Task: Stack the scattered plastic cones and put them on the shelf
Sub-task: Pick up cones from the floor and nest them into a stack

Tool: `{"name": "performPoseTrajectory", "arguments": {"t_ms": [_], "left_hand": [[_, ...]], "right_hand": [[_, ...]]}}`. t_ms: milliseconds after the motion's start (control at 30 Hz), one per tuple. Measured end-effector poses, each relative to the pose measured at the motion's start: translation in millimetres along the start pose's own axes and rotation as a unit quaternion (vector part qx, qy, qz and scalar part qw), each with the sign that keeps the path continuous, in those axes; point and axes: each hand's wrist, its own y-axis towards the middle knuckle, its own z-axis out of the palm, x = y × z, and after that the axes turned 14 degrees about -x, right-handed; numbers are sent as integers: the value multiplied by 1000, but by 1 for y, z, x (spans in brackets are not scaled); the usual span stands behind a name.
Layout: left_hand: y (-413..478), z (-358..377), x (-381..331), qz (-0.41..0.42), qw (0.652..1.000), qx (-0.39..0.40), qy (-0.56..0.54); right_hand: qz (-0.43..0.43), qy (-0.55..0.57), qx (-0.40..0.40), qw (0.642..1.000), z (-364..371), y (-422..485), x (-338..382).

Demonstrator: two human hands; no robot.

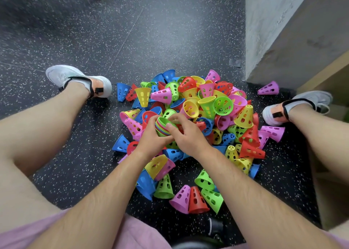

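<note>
Left hand (151, 138) is wrapped around the nested stack (160, 130), low over the heap. Right hand (186, 135) pinches the rim of the top green cone (164, 120), seating it. They look light, thin and springy: best gripped at the wide rim or wall, not the tip. The pile of loose cones (207, 105) sprawls on the speckled floor (132, 41) between both legs. 1 pink cone (269, 88) lies apart beside the grey wall (264, 31). Tangled neighbours may drag along.
</note>
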Motion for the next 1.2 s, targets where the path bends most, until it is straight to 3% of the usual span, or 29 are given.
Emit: {"name": "performPoseTrajectory", "arguments": {"t_ms": [133,233,367,567,767,1033,1200], "left_hand": [[-2,7,0,11,1000,16,19],[-3,11,3,15,999,19,28],[-4,14,8,14,999,26,38],[-6,14,11,15,998,28,52],[-8,14,11,12,998,32,53],[-7,13,17,9,997,37,70],[-9,13,15,10,997,39,72]], "right_hand": [[-12,-41,-67,997,-6,1,-9],[-47,-162,-122,978,-14,7,-23],[-80,-327,-56,940,-20,10,-40],[-46,-404,-34,913,-11,8,-50],[10,-395,63,916,-10,0,-60],[-2,-361,27,932,-19,-6,-62],[8,-281,11,960,-38,-4,-66]]}}
